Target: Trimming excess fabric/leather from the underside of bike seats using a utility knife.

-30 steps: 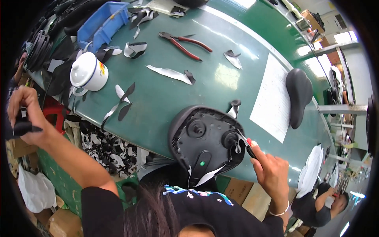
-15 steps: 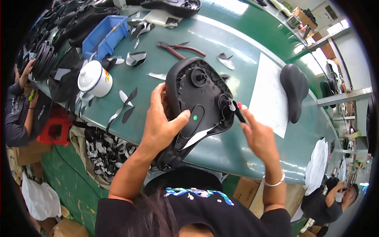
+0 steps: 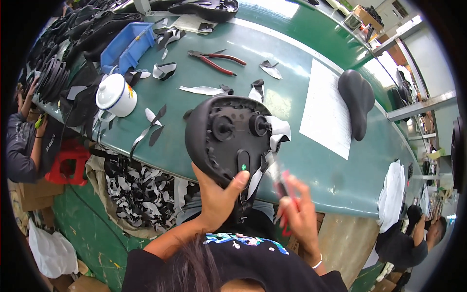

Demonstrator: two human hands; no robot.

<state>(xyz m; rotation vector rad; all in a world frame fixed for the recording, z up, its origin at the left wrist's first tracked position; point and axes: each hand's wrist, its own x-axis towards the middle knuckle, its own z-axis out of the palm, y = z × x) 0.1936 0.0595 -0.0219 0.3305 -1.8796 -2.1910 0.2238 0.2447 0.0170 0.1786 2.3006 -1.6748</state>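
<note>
Just left of right hand [image 3: 297, 207], closed on a blurred red tool [image 3: 282, 187]: saddle [image 3: 226, 138], gripped underneath by left hand [image 3: 219, 197], long axis running up-away.

Saddle shell [image 3: 228, 136] sits at the near edge of the bench [image 3: 311, 165], left hand [image 3: 219, 194] under it, right hand [image 3: 296, 209] just to its right. Mug [image 3: 116, 95] off to the left, pliers [image 3: 217, 59] behind, paper sheet [image 3: 327, 111] and another saddle [image 3: 357, 100] to the right.

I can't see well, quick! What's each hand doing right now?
Left hand: closed, holding the black bike saddle upside down.
Right hand: closed on a small red-handled tool; it's blurry.
</note>
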